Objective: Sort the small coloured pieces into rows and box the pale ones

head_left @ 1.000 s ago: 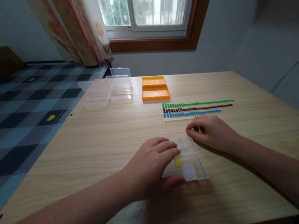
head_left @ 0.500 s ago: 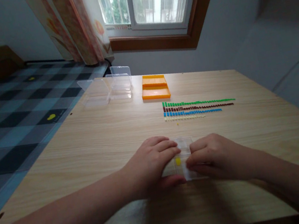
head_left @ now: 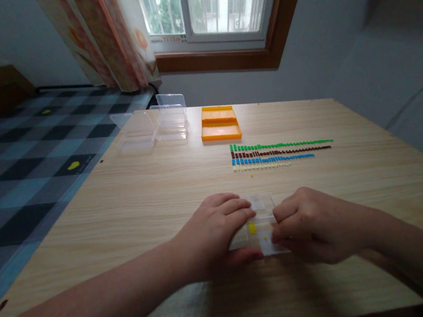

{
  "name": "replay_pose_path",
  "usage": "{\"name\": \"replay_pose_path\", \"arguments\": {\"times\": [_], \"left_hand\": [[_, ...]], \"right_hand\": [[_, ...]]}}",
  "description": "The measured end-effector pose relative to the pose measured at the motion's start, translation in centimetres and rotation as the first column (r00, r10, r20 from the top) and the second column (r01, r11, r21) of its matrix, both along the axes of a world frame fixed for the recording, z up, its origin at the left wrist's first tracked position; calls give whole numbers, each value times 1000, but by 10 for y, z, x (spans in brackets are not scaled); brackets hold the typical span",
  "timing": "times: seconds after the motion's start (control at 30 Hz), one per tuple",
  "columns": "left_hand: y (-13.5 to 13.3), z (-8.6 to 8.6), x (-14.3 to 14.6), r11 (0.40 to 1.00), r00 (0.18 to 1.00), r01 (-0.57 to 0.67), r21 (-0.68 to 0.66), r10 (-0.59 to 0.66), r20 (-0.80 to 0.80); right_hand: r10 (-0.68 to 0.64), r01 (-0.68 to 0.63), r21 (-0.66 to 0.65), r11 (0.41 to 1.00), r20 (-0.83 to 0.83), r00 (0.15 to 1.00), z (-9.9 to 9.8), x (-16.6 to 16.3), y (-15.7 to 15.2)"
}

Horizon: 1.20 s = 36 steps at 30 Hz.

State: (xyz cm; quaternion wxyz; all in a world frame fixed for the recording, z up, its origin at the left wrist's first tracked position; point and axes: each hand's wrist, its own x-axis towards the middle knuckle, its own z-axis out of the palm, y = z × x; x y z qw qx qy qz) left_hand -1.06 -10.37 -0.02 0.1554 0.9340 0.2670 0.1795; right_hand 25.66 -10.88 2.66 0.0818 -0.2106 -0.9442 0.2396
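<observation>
A small clear plastic compartment box (head_left: pixel 259 204) lies on the table near its front. My left hand (head_left: pixel 220 233) holds the box's left side, thumb along the near edge and fingers over the far part. Closed fingers of my right hand (head_left: pixel 309 226) reach into the right part of the box; their tips are partly hidden, and I cannot see what they hold. A yellow patch (head_left: pixel 251 228) shows beside my left fingers. One tiny yellow piece (head_left: pixel 265 237) is visible in the box by my right fingertips. Another yellow piece (head_left: pixel 252 176) lies on the table beyond.
Rows of small pieces, green (head_left: pixel 272 145), brown (head_left: pixel 269 153), blue (head_left: pixel 270 159) and cream (head_left: pixel 260 166), run rightward beyond the box. An open orange case (head_left: pixel 221 137) and two open clear boxes (head_left: pixel 135 137) stand at the back. A checked bed (head_left: pixel 20 169) is left.
My right hand has shifted slightly right, uncovering the tiny yellow piece in the box. My left hand stays in place on the box.
</observation>
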Motion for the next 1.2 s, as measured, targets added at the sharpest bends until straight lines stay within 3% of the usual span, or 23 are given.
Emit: {"name": "replay_pose_path", "arguments": {"times": [0.5, 0.83, 1.2], "left_hand": [[-1, -1, -1, 999, 1000, 6, 31, -6, 19], [1, -2, 1, 999, 999, 15, 30, -16, 29], [1, -3, 0, 999, 999, 23, 26, -23, 23]], "right_hand": [[16, -9, 76, 997, -84, 996, -8, -2, 2], [-15, 20, 237, 971, -22, 1000, -11, -5, 0], [-5, 13, 230, 973, -39, 999, -11, -7, 1]]}}
